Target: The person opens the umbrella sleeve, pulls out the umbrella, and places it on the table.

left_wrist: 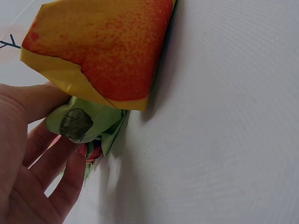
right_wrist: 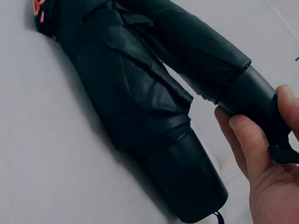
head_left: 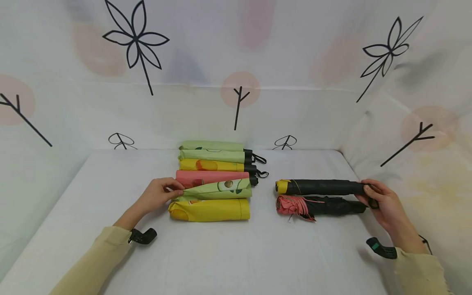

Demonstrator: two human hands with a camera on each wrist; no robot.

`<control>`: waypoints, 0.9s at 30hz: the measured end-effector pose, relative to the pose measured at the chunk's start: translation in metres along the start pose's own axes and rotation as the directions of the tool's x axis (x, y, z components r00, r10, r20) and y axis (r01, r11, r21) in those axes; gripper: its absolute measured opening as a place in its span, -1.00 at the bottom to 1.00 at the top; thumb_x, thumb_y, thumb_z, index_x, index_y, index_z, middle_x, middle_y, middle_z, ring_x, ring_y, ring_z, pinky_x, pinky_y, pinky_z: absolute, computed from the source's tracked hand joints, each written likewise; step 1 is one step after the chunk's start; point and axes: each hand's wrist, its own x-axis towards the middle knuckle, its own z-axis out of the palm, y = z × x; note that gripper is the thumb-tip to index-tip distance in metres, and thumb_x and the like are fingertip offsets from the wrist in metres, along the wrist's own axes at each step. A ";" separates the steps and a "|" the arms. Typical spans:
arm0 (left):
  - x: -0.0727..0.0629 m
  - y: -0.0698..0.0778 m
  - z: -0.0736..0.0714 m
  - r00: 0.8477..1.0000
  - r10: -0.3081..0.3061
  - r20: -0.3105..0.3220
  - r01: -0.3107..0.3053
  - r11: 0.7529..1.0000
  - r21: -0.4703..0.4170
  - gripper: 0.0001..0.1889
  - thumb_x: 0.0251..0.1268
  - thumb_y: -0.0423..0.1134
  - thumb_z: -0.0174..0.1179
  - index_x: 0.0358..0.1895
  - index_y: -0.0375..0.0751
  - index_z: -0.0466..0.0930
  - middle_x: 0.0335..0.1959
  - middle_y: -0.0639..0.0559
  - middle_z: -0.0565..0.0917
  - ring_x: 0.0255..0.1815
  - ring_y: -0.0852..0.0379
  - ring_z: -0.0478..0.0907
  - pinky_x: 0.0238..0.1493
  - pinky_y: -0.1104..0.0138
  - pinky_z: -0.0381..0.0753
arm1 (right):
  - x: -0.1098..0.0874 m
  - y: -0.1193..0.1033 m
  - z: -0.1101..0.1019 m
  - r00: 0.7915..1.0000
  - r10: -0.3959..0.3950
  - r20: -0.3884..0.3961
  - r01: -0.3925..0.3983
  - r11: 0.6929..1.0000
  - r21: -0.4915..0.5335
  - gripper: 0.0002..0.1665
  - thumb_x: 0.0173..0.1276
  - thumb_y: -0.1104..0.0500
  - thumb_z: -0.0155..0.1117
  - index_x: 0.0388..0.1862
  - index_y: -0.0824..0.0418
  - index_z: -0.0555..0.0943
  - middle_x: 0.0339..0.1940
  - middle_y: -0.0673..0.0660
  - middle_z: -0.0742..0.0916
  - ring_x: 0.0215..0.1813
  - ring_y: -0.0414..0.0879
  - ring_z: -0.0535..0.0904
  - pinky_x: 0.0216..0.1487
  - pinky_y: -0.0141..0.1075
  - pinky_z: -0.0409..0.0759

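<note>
At the left, my left hand (head_left: 158, 194) pinches the closed end of a light green umbrella cover (head_left: 215, 190) with an avocado print. In the left wrist view, that cover (left_wrist: 77, 122) lies between thumb and fingers. Just nearer is a yellow umbrella cover (head_left: 214, 210) with a fruit print, which hides part of the thumb in the left wrist view. My right hand (head_left: 385, 205) grips the black handle (right_wrist: 252, 98) of a folded black umbrella (head_left: 324, 187) with a yellow tip. Directly in front of it lies a second folded black umbrella (head_left: 335, 206), its end pink.
Behind the green cover lie a pink covered umbrella (head_left: 212, 177), a yellow covered umbrella (head_left: 214, 165) and two green covered umbrellas (head_left: 212, 155), their black handles pointing right. All rest on a white cloth-covered table (head_left: 228, 258). Printed white cloth (head_left: 295, 110) surrounds the back and sides.
</note>
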 end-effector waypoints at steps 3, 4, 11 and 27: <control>0.000 0.000 0.000 1.000 0.001 -0.002 -0.001 1.000 0.004 -0.92 0.28 -0.31 0.37 -0.21 -0.07 0.75 -0.27 0.12 0.71 -0.21 0.09 0.59 -0.23 0.30 0.60 | 0.000 0.000 -0.002 1.000 0.004 -0.019 -0.005 0.997 -0.079 -0.64 0.49 0.56 -0.06 -0.03 0.40 0.68 -0.11 0.18 0.74 -0.07 -0.03 0.73 -0.10 -0.26 0.67; 0.000 0.000 0.000 1.000 0.004 -0.002 -0.004 1.000 0.006 -0.92 0.28 -0.30 0.37 -0.20 -0.07 0.75 -0.27 0.12 0.71 -0.21 0.09 0.59 -0.23 0.30 0.60 | 0.000 0.000 -0.002 1.000 0.006 -0.027 -0.009 0.994 -0.108 -0.65 0.48 0.55 -0.04 -0.03 0.38 0.68 -0.11 0.16 0.74 -0.08 -0.05 0.73 -0.11 -0.28 0.67; 0.001 0.001 0.001 1.000 -0.003 0.005 0.003 1.000 0.008 -0.91 0.28 -0.31 0.37 -0.20 -0.05 0.75 -0.27 0.15 0.70 -0.22 0.10 0.58 -0.23 0.31 0.60 | 0.002 -0.006 -0.005 0.995 0.020 -0.097 -0.055 0.927 -0.370 -0.70 0.45 0.47 0.13 0.00 0.24 0.71 -0.11 -0.04 0.74 -0.15 -0.18 0.73 -0.15 -0.38 0.66; 0.002 -0.001 0.001 1.000 -0.023 0.020 0.023 1.000 0.021 -0.91 0.30 -0.29 0.35 -0.18 -0.03 0.74 -0.25 0.17 0.70 -0.19 0.11 0.57 -0.19 0.27 0.60 | 0.003 -0.008 -0.016 0.993 0.023 -0.115 -0.116 0.316 -0.942 -0.55 0.50 0.09 0.24 0.25 0.29 0.57 -0.05 -0.49 0.52 -0.05 -0.59 0.44 -0.17 -0.63 0.43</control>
